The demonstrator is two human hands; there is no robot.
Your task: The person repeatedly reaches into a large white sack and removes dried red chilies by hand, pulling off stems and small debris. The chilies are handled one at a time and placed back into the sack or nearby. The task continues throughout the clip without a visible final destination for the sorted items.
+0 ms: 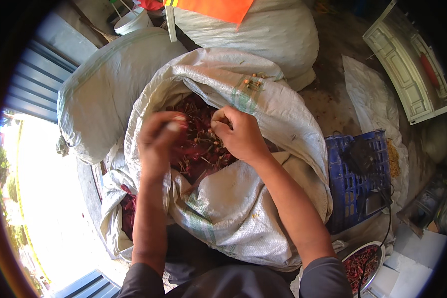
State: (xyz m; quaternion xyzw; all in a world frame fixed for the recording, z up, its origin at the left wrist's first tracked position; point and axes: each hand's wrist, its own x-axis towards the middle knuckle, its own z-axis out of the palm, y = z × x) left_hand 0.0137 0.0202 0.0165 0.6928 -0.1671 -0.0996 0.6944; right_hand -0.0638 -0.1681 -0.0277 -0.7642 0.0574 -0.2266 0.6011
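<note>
An open white woven sack (305,123) with green stripes stands before me, its rim rolled outward. Dark red dried chili peppers (205,164), many with stems, fill the part I can see into. Over the left side of the opening, my left hand (158,132) is curled and blurred by motion; something red shows at its fingertips, too smeared to tell if it is held. My right hand (240,134) is above the peppers at the right, thumb and forefinger pinched together. Pale chili stems (212,139) show right beside those fingertips; whether they are gripped is unclear.
Loose stem caps (254,82) lie on the sack's far rim. Full sacks (108,85) stand left and behind. At right is a blue plastic crate (337,178) with a dark device and cable on it. A metal bowl (383,250) of peppers sits lower right. Another sack (110,208) holds peppers at left.
</note>
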